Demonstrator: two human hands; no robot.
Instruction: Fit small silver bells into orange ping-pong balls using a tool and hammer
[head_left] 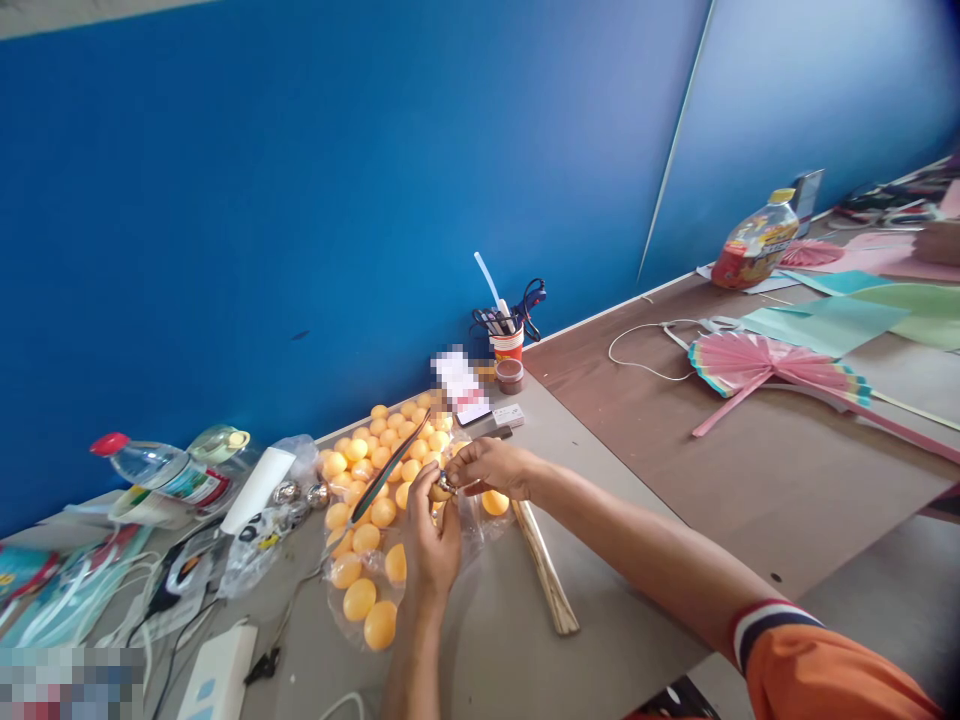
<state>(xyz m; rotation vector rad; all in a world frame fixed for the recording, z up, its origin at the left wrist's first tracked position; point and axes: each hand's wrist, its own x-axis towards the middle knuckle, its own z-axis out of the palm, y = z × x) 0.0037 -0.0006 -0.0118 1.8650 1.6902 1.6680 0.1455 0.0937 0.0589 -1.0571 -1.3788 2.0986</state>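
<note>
My left hand (436,545) is closed around a small, shiny, metallic-looking round piece (444,486), held up in its fingertips. Meeting it from the right, my right hand (491,468) pinches at the same piece; the fingers cover most of it, so its exact kind is hard to make out. Just behind both hands lies a clear plastic bag of orange balls (360,600), which look like table tennis balls. Across the balls rests a long, thin, dark tool (390,467). A dark-tipped object (501,433) shows beyond my right hand, partly hidden.
A wooden stick (547,580) lies right of the hands. By the wall stand a cup of tools (508,345) and a small lidded jar (509,376). Bottles (176,475), cables and a white power strip (217,672) crowd the left. A pink paper fan (772,362) lies right.
</note>
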